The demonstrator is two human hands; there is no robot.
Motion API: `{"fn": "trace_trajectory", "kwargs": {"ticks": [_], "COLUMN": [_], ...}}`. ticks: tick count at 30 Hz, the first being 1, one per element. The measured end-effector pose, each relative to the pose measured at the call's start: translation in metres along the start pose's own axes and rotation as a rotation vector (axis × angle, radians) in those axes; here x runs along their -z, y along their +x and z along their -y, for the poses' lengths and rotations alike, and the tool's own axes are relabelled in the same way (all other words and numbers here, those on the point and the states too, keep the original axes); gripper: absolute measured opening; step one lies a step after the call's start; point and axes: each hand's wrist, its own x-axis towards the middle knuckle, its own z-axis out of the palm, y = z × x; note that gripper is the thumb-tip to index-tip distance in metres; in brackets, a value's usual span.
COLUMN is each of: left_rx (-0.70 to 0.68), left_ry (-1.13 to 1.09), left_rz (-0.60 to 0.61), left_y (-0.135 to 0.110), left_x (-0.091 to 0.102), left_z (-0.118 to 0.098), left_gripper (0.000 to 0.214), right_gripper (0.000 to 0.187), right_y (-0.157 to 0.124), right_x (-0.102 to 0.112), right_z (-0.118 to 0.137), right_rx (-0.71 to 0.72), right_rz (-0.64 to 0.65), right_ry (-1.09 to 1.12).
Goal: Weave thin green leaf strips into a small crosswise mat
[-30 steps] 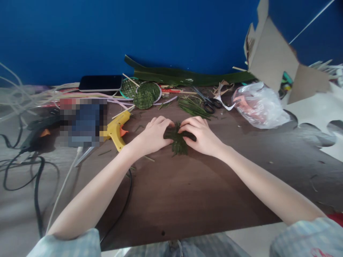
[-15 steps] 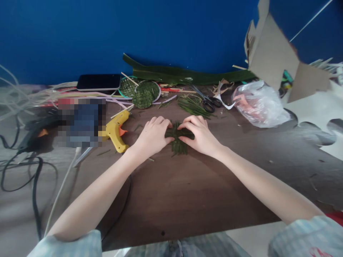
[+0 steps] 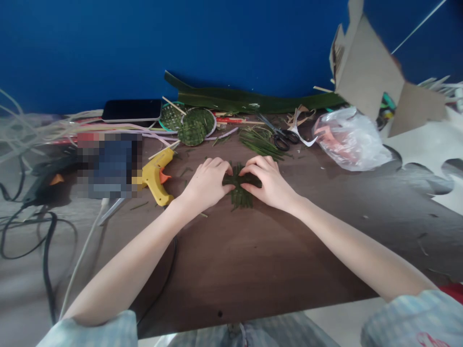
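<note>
A small woven piece of green leaf strips (image 3: 241,195) lies on the dark table in front of me, its loose strip ends fanning out toward me. My left hand (image 3: 210,182) pinches its left side between thumb and fingers. From the right, my right hand (image 3: 265,179) grips the other side, with strips showing between thumb and fingertips. Both hands rest low at the table, and the fingertips nearly meet over the piece. The part under my fingers is hidden. Beyond my right hand lies a bundle of cut green strips (image 3: 261,143).
A yellow glue gun (image 3: 157,178) lies left of my left hand. Behind are round woven pieces (image 3: 195,127), a phone (image 3: 132,110), scissors (image 3: 284,137) and a long leaf (image 3: 253,102). On the right are a plastic bag (image 3: 352,142) and a cardboard box (image 3: 372,72). Cables (image 3: 48,260) run along the left.
Hardly anything differs. Both hands keep their hold on the woven leaf piece in the same place; the view has shifted very slightly.
</note>
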Motion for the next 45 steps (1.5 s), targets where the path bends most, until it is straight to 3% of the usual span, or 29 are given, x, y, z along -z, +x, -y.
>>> {"fn": "trace_trajectory", "kwargs": {"ticks": [7, 45], "left_rx": [-0.033, 0.041], "left_ry": [-0.02, 0.021], "left_rz": [0.003, 0.011], "left_y": [0.0, 0.0002], "left_x": [0.0005, 0.0015], "left_z": [-0.0008, -0.0049], "left_gripper": [0.021, 0.021], "right_gripper": [0.019, 0.02], "right_y": [-0.0006, 0.0004], "right_x": [-0.0007, 0.0], "right_z": [-0.0036, -0.0023], "right_rx": [-0.041, -0.029], "right_rz": [-0.037, -0.026], "right_ry": [-0.136, -0.171]}}
